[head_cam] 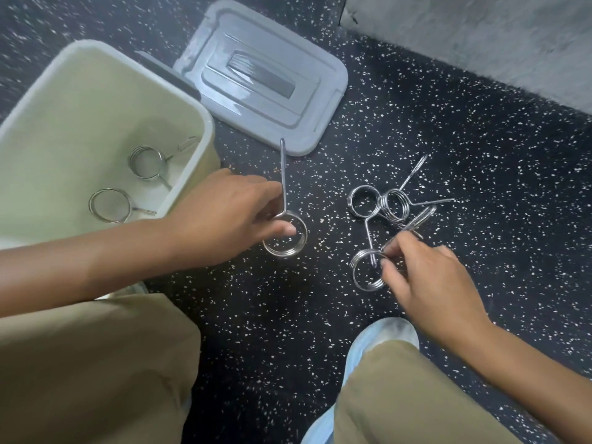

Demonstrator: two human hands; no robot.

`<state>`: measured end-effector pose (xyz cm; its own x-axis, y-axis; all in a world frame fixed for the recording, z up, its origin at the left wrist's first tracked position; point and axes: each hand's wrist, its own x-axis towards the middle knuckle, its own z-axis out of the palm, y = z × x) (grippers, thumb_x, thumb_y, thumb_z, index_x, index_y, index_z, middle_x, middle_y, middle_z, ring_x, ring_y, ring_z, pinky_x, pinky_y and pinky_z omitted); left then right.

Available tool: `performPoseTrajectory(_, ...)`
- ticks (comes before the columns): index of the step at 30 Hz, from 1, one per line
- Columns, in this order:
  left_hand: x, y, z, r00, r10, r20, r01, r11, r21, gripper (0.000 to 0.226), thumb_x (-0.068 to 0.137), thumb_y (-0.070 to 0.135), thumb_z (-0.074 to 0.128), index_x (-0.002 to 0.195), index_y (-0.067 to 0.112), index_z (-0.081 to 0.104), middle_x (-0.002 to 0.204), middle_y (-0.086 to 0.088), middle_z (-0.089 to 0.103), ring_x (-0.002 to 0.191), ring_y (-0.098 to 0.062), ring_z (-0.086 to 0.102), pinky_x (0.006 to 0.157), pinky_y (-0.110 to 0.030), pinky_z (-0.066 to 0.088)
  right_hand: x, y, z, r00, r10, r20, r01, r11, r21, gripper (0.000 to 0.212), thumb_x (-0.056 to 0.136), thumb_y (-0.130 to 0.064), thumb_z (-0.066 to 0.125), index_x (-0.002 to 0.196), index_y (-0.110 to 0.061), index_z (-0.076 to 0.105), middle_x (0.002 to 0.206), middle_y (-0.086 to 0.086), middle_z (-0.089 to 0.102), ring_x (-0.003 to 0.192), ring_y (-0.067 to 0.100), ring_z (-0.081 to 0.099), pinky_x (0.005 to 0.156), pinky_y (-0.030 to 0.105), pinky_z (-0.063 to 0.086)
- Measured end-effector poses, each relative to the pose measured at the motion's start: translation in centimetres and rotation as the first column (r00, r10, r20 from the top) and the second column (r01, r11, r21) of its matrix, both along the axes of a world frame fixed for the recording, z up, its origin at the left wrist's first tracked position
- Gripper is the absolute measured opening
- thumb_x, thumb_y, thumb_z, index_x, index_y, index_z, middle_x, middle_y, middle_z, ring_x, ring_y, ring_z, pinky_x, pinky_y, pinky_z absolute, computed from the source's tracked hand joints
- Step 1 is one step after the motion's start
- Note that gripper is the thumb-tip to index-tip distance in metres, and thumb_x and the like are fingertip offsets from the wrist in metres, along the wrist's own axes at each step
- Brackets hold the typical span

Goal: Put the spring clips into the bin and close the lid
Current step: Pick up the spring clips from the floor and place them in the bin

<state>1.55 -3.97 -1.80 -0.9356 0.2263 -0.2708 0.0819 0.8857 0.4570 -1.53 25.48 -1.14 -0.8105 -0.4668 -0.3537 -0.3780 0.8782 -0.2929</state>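
A cream open bin stands at the left, with two spring clips on its bottom. My left hand grips a steel spring clip just right of the bin, its handle pointing up. My right hand pinches another spring clip lying on the floor. Two more clips lie tangled just beyond it. The grey lid lies flat on the floor behind the bin's right side.
The floor is black rubber with white speckles. A grey concrete wall base runs along the upper right. My knees in tan trousers and a blue shoe cover fill the bottom of the view.
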Motion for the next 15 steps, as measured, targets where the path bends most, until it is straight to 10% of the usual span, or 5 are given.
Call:
performPoseTrajectory(8, 2.9, -2.1, 4.2, 0.996, 0.089, 0.03, -0.093, 0.976, 0.198, 0.03, 0.095, 0.057, 0.05, 0.081, 0.031, 0.048, 0.073, 0.011, 0.054, 0.067, -0.008, 0.053, 0.059, -0.026, 0.04, -0.9, -4.5, 1.7, 0.998, 0.019, 0.056, -0.01, 0.987, -0.158, 0.014, 0.099, -0.027, 0.055, 0.108, -0.028, 0.044, 0.074, -0.01, 0.062, 0.067, 0.027, 0.058, 0.058, 0.035, 0.038)
performPoseTrajectory(15, 5.9, -4.4, 6.2, 0.943, 0.246, 0.225, -0.331, 0.775, 0.538, 0.024, 0.091, 0.049, 0.062, 0.102, 0.028, 0.064, 0.097, 0.009, 0.069, 0.092, -0.017, 0.066, 0.081, -0.041, 0.053, -0.9, -7.7, 1.8, 0.997, 0.014, 0.073, 0.002, 0.977, -0.215, 0.026, 0.1, -0.024, 0.054, 0.125, -0.032, 0.052, 0.086, -0.007, 0.067, 0.064, 0.015, 0.059, 0.062, 0.041, 0.049)
